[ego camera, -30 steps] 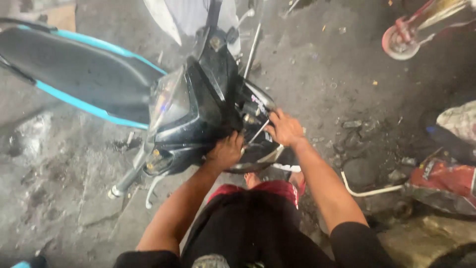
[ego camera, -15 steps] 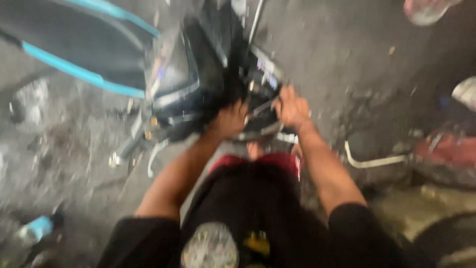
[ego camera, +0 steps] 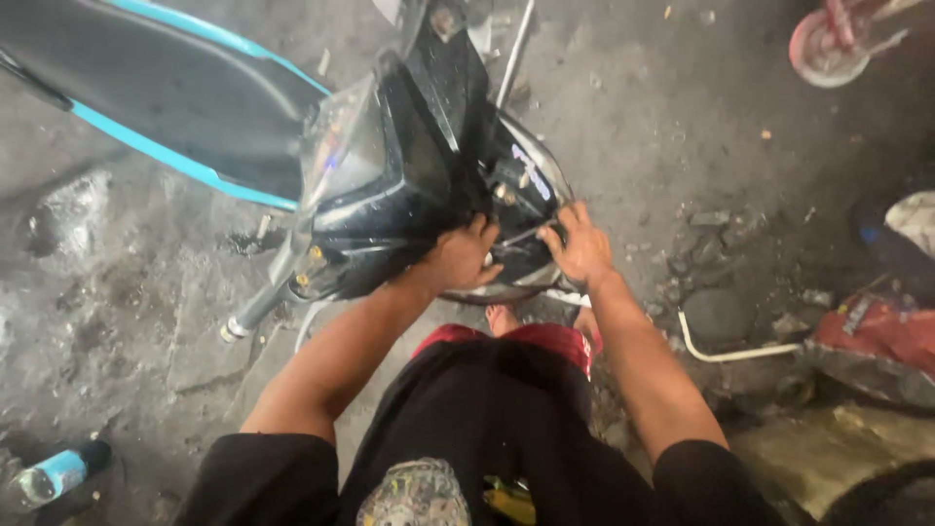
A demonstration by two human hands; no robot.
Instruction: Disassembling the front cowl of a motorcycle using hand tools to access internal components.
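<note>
- Two bare hands work on a black scooter front cowl (ego camera: 390, 185) that lies on the rough concrete floor (ego camera: 127, 292), just beyond the person's knees.
- Left hand (ego camera: 460, 258) is curled over the near edge of the cowl, fingers folded onto the plastic and gripping it.
- Right hand (ego camera: 581, 245) rests just right of the left, fingers bent around a thin metal rod or tool (ego camera: 526, 234) among the exposed fittings; whether it grips firmly I cannot tell.
- Long axis of the cowl runs from near left to far right: the handlebar end (ego camera: 255, 310) points near left, and the narrow black neck rises toward the far edge.
- Clear headlamp lens (ego camera: 336, 146) faces left, toward a black and turquoise body panel (ego camera: 166, 97) lying far left on the floor.
- Beneath the cowl on the right, a chrome ring (ego camera: 545, 175) shows around the open side.
- Small blue bottle (ego camera: 58, 474) lies on its side at the near left; its contents cannot be made out.
- Round reddish dish (ego camera: 828, 49) sits far right with something standing in it, too unclear to name.
- White bent tube (ego camera: 730, 353) lies on the floor to the right, beside a red rag or bag (ego camera: 877, 336).
</note>
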